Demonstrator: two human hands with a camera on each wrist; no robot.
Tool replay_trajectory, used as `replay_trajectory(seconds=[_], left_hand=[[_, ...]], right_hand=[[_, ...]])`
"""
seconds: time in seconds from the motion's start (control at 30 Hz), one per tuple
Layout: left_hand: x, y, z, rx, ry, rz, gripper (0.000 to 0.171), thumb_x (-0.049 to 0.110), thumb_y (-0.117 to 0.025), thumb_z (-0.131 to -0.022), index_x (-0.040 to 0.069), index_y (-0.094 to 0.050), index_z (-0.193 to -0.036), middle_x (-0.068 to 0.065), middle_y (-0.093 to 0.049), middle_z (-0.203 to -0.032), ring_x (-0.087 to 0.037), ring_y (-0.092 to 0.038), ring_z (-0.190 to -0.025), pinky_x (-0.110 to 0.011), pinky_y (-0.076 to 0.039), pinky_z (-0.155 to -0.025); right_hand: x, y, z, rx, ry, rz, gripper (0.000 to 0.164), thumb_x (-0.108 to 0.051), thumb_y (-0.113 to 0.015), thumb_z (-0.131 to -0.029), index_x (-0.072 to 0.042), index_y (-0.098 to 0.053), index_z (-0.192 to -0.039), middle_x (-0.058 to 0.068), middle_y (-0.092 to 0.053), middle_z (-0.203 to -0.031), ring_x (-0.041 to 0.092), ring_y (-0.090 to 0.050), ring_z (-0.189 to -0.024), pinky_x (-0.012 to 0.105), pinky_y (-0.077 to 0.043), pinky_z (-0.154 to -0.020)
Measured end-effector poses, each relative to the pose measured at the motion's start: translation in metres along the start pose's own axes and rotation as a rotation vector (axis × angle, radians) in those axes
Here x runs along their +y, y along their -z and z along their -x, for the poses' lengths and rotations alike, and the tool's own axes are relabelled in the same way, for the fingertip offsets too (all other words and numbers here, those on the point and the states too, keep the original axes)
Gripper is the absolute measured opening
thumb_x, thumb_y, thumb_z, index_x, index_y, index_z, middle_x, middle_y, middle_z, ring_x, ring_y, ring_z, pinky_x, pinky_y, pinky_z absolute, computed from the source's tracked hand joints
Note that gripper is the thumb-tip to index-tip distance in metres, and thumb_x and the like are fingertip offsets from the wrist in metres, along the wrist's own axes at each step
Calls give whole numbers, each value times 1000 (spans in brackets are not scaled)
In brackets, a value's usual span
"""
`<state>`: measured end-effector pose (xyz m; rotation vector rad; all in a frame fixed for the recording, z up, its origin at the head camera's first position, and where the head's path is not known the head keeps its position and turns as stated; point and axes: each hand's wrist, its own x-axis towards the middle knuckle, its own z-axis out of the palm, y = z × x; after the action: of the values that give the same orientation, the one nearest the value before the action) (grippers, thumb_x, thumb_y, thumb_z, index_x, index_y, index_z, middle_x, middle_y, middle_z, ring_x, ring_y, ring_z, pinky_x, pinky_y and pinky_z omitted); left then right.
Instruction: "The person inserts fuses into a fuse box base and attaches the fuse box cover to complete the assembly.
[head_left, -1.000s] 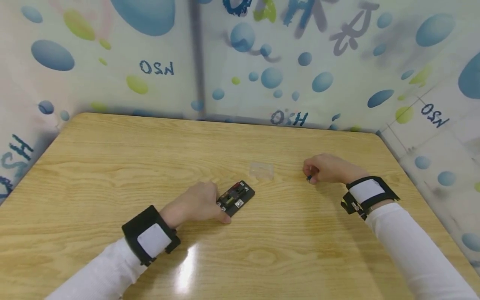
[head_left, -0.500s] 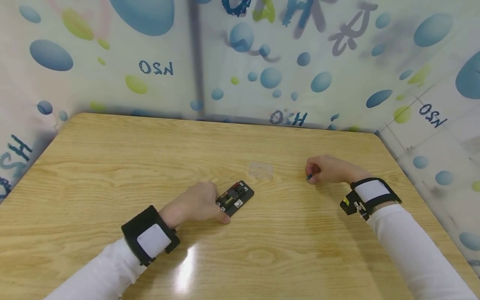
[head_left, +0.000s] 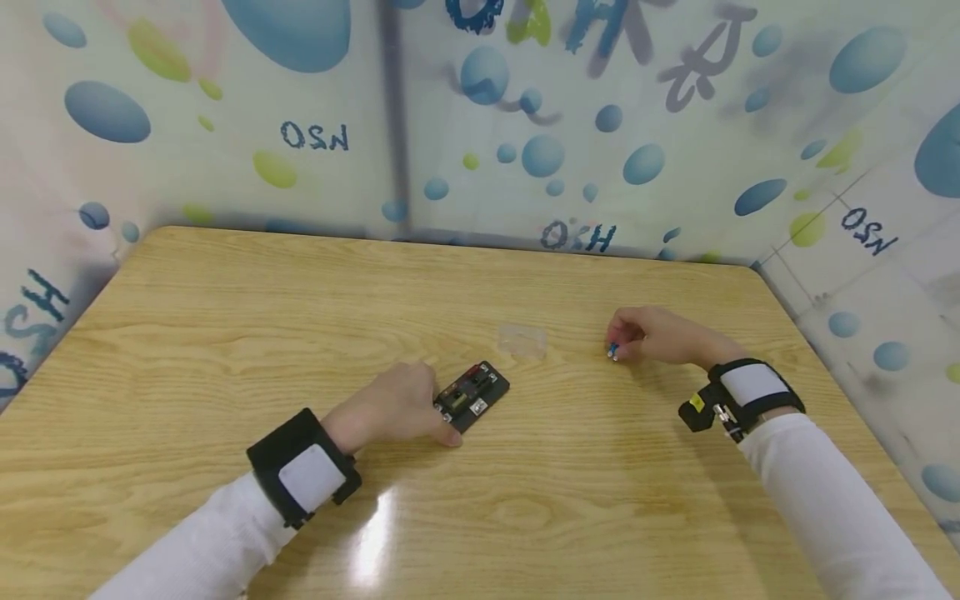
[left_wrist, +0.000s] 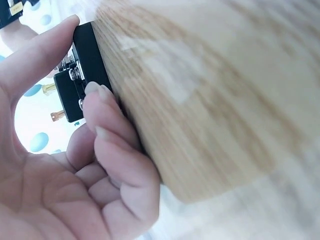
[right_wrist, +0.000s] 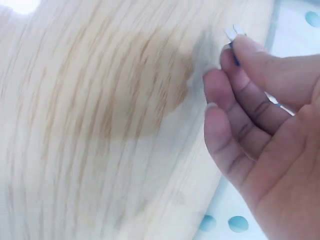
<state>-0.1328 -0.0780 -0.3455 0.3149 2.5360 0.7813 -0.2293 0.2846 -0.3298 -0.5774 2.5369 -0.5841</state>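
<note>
On the wooden table, my left hand (head_left: pixel 393 404) grips the near left end of a small black board (head_left: pixel 476 395) fitted with metal terminals and red and yellow parts. The left wrist view shows the thumb on one edge of the board (left_wrist: pixel 94 55) and curled fingers on the other; a black block (left_wrist: pixel 69 95) with yellow and orange pieces stands out from it. To the right, my right hand (head_left: pixel 660 335) pinches a tiny blue blade fuse (head_left: pixel 612 351) between thumb and fingertips. Its two silver prongs (right_wrist: pixel 233 32) stick out past the fingertips in the right wrist view.
A clear plastic piece, perhaps a lid or box (head_left: pixel 522 340), lies on the table (head_left: pixel 300 308) just beyond the board, between the hands. Behind the table's far edge rises a patterned wall (head_left: pixel 337 183); another wall runs along the right.
My right hand turns the blade fuse in its fingertips, so more of its blue body and prongs show now, and the wrist has rolled a little. The left hand and board stay put.
</note>
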Motion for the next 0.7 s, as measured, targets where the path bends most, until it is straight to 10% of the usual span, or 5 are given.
replay_trajectory(seconds=[0.33,0.7], left_hand=[[0,0,-2,-3,4,1,43,36,-89,-64,6,-60,-75,-4,-60,-65,-15,-49,-55,-24,-38,-50],[-1,0,-1,1,7,2,45,36,-89,-64,6,-60,-78,-5,-61,-68,-16,-51,-57,-25,-39,-51]], right_hand=[[5,-4,3,-65,-23,-277,19,-11,-50,-101,-3,-57,-117,8,-56,-97,16,-53,-80,29,-46,-70],[4,-11,-5,69,-39,-179,17,-14,-54,-100,0,-60,-107,5,-56,-84,14,-50,-74,26,-43,-64]])
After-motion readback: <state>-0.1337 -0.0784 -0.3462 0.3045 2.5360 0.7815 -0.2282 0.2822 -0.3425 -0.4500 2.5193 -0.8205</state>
